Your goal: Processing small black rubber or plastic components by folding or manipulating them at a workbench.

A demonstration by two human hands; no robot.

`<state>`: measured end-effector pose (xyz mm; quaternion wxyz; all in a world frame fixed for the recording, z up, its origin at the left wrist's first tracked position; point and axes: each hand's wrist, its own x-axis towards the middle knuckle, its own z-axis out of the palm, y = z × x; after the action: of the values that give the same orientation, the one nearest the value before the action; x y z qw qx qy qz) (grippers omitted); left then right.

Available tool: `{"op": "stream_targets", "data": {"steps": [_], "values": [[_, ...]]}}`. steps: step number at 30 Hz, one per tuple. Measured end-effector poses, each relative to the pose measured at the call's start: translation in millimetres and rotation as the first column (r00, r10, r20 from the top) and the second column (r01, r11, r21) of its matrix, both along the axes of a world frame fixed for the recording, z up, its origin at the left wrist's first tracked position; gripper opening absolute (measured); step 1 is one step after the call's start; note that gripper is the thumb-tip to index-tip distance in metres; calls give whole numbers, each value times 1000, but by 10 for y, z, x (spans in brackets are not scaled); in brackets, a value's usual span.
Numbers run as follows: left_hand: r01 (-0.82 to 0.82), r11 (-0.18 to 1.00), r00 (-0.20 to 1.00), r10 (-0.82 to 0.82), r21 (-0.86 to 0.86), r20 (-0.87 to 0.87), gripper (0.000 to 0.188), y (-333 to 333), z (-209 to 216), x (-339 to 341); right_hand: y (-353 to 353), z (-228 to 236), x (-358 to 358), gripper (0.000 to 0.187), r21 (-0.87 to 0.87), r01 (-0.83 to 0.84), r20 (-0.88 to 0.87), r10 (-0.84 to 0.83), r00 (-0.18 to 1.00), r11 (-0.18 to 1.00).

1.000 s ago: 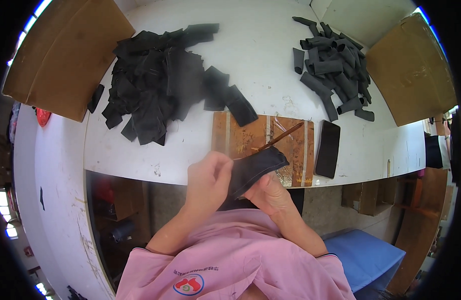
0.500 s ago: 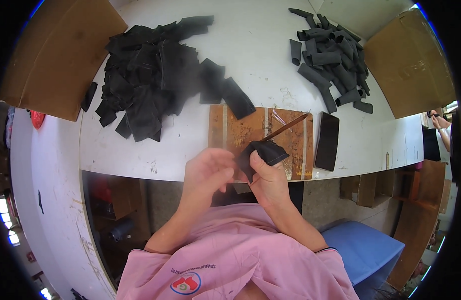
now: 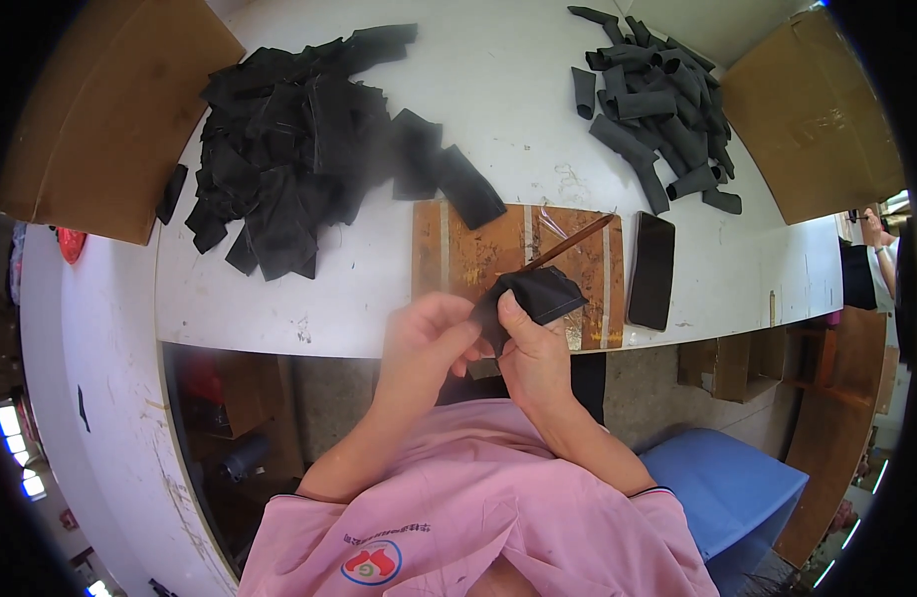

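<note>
Just over the table's front edge, a black fabric piece point(image 3: 543, 296) with a stitched seam is held by my right hand point(image 3: 538, 358), thumb pressed on top. My left hand point(image 3: 426, 341) has its thumb and fingers closed at the cloth's left edge; exactly what lies between the fingertips is partly hidden. A thin brown stick point(image 3: 568, 242) slants across the worn wooden board point(image 3: 468, 254), its near end meeting the cloth. Whether that end goes inside the cloth is hidden.
A heap of flat black fabric pieces point(image 3: 279, 159) lies at the far left, and rolled dark tubes point(image 3: 667, 109) at the far right. A black phone point(image 3: 651, 274) lies right of the board. Cardboard boxes point(image 3: 110, 109) flank the white table point(image 3: 260, 318). A blue-covered stool point(image 3: 722, 488) stands below right.
My left hand has come right and closed at the cloth's left edge. The cloth in my right hand has shifted slightly right and spread wider. The whole view has moved a little.
</note>
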<state>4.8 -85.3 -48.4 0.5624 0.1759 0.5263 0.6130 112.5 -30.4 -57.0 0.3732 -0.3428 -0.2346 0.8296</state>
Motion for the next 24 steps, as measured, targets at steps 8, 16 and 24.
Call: {"op": "stream_targets", "data": {"steps": [8,16,24], "values": [[-137,989,948,149,62,-282,5,-8,-69,16,191,-91,183,28,649,-684,761,-292,580,332],[-118,979,770,198,169,-607,4,-61,3,9,79,473,429,26,378,-712,750,255,610,592],[63,988,784,37,139,-620,7,-79,197,64,40,373,173,21,807,-422,552,-271,789,413]]}}
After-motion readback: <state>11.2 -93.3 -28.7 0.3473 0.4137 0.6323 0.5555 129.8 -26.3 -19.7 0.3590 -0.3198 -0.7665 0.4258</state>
